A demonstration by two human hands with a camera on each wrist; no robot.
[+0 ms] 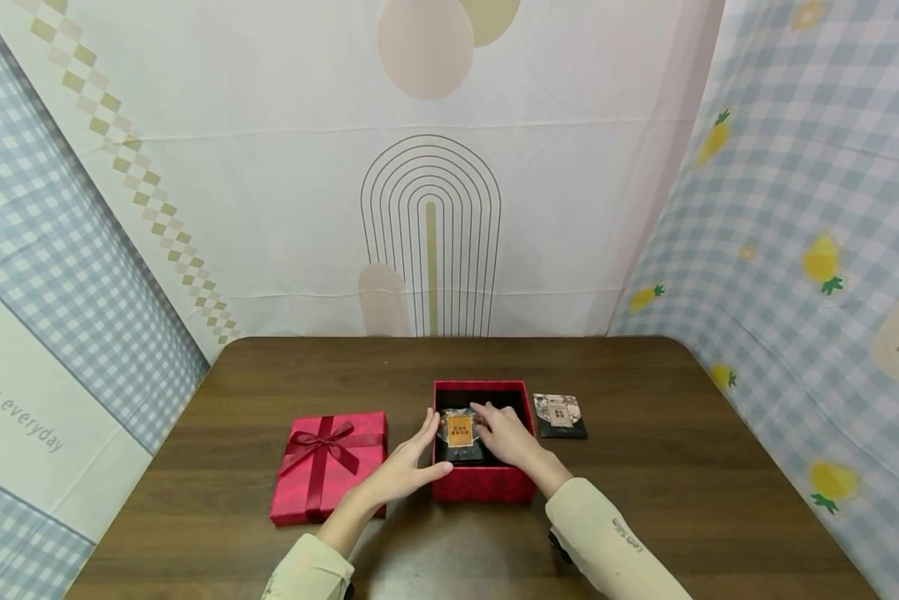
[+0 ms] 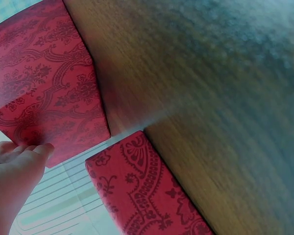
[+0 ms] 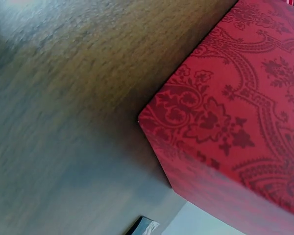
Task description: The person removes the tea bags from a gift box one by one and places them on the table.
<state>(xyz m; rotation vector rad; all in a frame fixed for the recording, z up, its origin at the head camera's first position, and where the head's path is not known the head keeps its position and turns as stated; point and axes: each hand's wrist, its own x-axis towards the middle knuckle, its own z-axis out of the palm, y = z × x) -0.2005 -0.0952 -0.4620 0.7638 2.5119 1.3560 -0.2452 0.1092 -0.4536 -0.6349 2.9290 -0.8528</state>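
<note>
With our right hand (image 1: pixel 505 433) pinching the orange-labelled packet (image 1: pixel 460 433) inside the open red box (image 1: pixel 482 483) and our left hand (image 1: pixel 412 462) flat at its nine o'clock wall, a loose grip could snag the packet on the rim.

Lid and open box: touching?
Apart. Head view shows a strip of bare table between the lid and the open box.
</note>
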